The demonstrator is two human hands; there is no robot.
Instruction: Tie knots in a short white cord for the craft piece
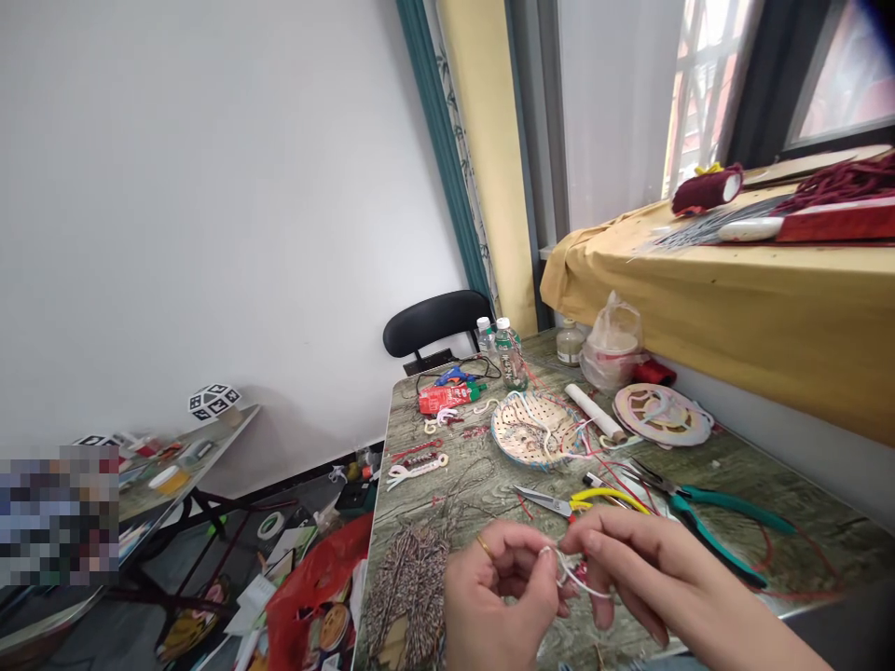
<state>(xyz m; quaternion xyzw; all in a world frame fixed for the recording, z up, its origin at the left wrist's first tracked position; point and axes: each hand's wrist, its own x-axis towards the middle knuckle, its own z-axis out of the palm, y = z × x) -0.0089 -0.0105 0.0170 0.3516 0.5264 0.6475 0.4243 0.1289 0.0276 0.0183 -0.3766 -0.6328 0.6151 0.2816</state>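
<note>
Just above the near edge of the table, my left hand [498, 592] pinches a white cord [587, 589] between thumb and index finger. My right hand [647, 554] meets it from the right, its fingers closed on the same cord, which loops between the two hands. A bit of red shows behind the cord, too small to name. Beyond my fingers lie yellow-handled scissors [549, 501] and teal-handled pliers [720, 531]. Farther back, a round woven basket [500, 438] holds white and red cords. Knotted cord pieces [418, 469] rest at the left.
A bundle of brown speckled yarn [409, 582] lies at the near left. Bottles [512, 359], a red pouch [444, 399], a white roll [594, 412] and a round disc [661, 415] stand or lie farther back. A yellow-draped ledge [734, 308] rises on the right.
</note>
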